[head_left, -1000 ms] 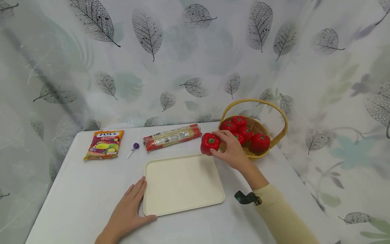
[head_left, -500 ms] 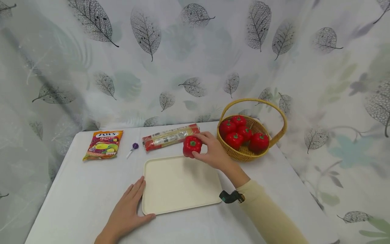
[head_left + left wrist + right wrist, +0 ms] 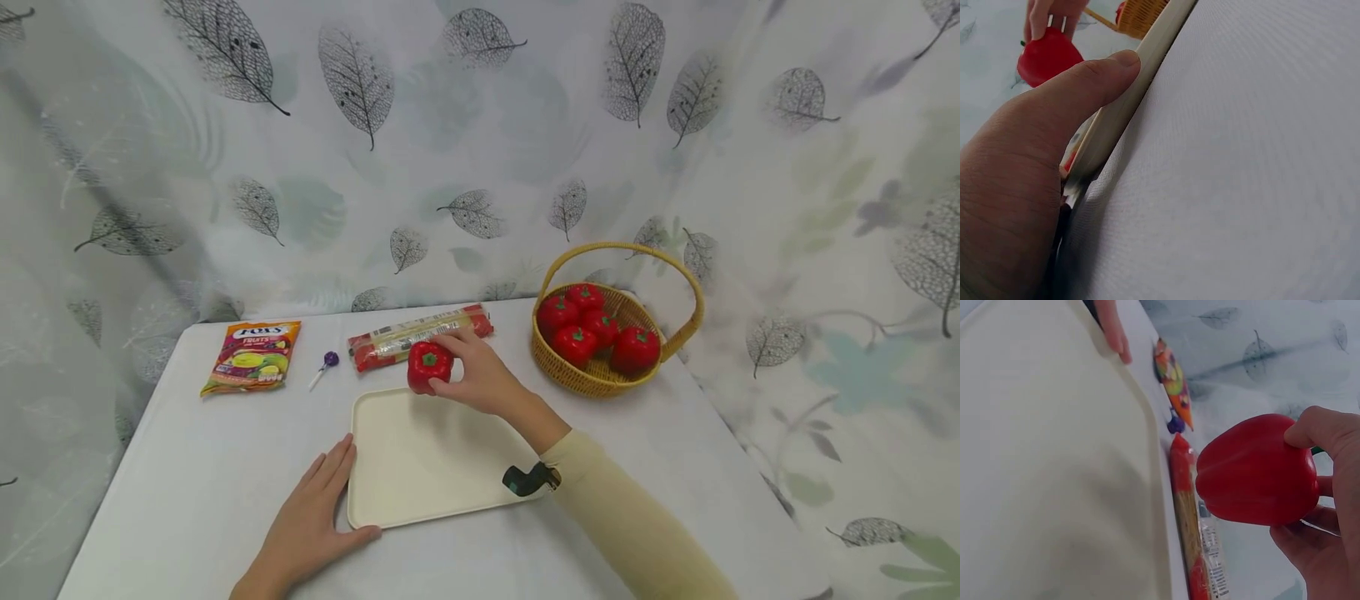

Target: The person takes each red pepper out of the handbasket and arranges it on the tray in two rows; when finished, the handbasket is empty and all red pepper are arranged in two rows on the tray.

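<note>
A red bell pepper (image 3: 429,367) with a green stem is held by my right hand (image 3: 480,377), thumb and fingers about its sides. The hand has it in the air over the far edge of the cream tray (image 3: 442,467), and a shadow falls on the tray below. In the right wrist view the pepper (image 3: 1257,472) is seen side-on, away from the tray surface. My left hand (image 3: 307,521) rests at the tray's left side with straight fingers along the edge. Its thumb touches the near rim, as the left wrist view shows.
Several more red peppers (image 3: 576,343) lie in a wicker basket (image 3: 581,383) with a tall handle at the back right. Behind the tray is a long red-ended packet (image 3: 375,348). A purple lollipop (image 3: 330,360) and a Fox's candy bag (image 3: 253,358) lie at the left.
My right hand has carried the pepper leftward from beside the basket to above the tray's far left part. The left hand keeps its place at the tray.
</note>
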A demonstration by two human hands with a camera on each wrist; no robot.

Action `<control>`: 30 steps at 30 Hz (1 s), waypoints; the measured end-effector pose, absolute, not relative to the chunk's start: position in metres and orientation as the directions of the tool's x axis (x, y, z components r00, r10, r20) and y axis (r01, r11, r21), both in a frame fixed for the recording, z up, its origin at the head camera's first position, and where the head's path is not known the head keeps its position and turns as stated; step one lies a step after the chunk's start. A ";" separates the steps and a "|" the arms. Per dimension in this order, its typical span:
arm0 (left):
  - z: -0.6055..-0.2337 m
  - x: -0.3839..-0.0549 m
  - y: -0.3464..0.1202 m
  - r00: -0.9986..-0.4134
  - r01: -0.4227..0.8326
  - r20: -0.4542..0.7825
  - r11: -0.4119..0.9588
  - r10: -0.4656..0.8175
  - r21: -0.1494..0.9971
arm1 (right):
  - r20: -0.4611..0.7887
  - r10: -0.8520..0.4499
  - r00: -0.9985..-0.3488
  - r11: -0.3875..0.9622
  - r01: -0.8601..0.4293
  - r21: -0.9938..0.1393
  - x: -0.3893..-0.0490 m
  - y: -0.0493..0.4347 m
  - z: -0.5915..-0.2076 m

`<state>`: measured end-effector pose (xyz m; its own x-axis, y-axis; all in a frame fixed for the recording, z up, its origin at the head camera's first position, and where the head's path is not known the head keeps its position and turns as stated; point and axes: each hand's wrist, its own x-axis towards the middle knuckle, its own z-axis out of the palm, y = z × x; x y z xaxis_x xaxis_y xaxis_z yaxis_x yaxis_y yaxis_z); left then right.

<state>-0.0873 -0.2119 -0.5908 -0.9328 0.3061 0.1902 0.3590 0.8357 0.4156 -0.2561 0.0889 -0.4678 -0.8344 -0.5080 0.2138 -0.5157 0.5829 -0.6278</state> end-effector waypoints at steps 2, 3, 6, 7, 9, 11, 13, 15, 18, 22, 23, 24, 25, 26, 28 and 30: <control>-0.591 -0.088 -0.211 -0.937 0.347 0.174 0.841 0.301 0.416 | 0.204 -0.517 -0.831 0.588 -0.518 -0.622 -0.257 0.082 -0.469; -0.590 -0.088 -0.211 -0.939 0.344 0.170 0.843 0.299 0.414 | 0.199 -0.520 -0.830 0.589 -0.518 -0.620 -0.257 0.079 -0.470; -0.590 -0.088 -0.211 -0.938 0.347 0.177 0.844 0.300 0.410 | 0.190 -0.535 -0.823 0.588 -0.524 -0.616 -0.258 0.069 -0.472; -0.590 -0.088 -0.211 -0.936 0.351 0.182 0.844 0.302 0.405 | 0.184 -0.540 -0.821 0.586 -0.524 -0.618 -0.258 0.066 -0.473; -0.590 -0.088 -0.212 -0.933 0.358 0.194 0.844 0.304 0.398 | 0.171 -0.549 -0.818 0.584 -0.522 -0.622 -0.258 0.061 -0.475; -0.591 -0.087 -0.212 -0.934 0.355 0.187 0.848 0.304 0.394 | 0.155 -0.556 -0.817 0.588 -0.518 -0.622 -0.257 0.055 -0.477; -0.591 -0.087 -0.212 -0.938 0.345 0.173 0.853 0.300 0.392 | 0.145 -0.561 -0.815 0.593 -0.518 -0.616 -0.256 0.050 -0.479; -0.590 -0.087 -0.211 -0.944 0.329 0.150 0.859 0.293 0.392 | 0.139 -0.565 -0.814 0.599 -0.520 -0.609 -0.255 0.046 -0.480; -0.590 -0.086 -0.210 -0.949 0.316 0.133 0.863 0.287 0.393 | 0.145 -0.574 -0.806 0.602 -0.535 -0.592 -0.254 0.040 -0.483; -0.590 -0.086 -0.209 -0.946 0.323 0.148 0.863 0.288 0.388 | 0.152 -0.592 -0.791 0.602 -0.560 -0.569 -0.252 0.033 -0.490; -0.589 -0.085 -0.209 -0.944 0.328 0.156 0.863 0.289 0.385 | 0.154 -0.597 -0.787 0.600 -0.566 -0.566 -0.252 0.031 -0.491; -0.589 -0.085 -0.209 -0.943 0.331 0.163 0.862 0.290 0.383 | 0.153 -0.600 -0.785 0.599 -0.568 -0.564 -0.252 0.030 -0.492; -0.589 -0.085 -0.209 -0.942 0.334 0.167 0.862 0.291 0.381 | 0.151 -0.603 -0.783 0.600 -0.570 -0.561 -0.251 0.028 -0.493; -0.589 -0.085 -0.209 -0.942 0.335 0.168 0.862 0.291 0.381 | 0.146 -0.606 -0.782 0.601 -0.571 -0.559 -0.251 0.026 -0.494; -0.588 -0.085 -0.209 -0.942 0.333 0.162 0.862 0.292 0.381 | 0.134 -0.612 -0.780 0.604 -0.569 -0.558 -0.250 0.023 -0.495; -0.588 -0.086 -0.209 -0.946 0.323 0.143 0.864 0.290 0.386 | 0.116 -0.618 -0.778 0.610 -0.568 -0.553 -0.250 0.020 -0.497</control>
<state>-0.0858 -0.2094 -0.5878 -0.9464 0.2899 0.1426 0.3229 0.8640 0.3864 -0.2500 0.0196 -0.4975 -0.7777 -0.6178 0.1163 -0.5675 0.6104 -0.5526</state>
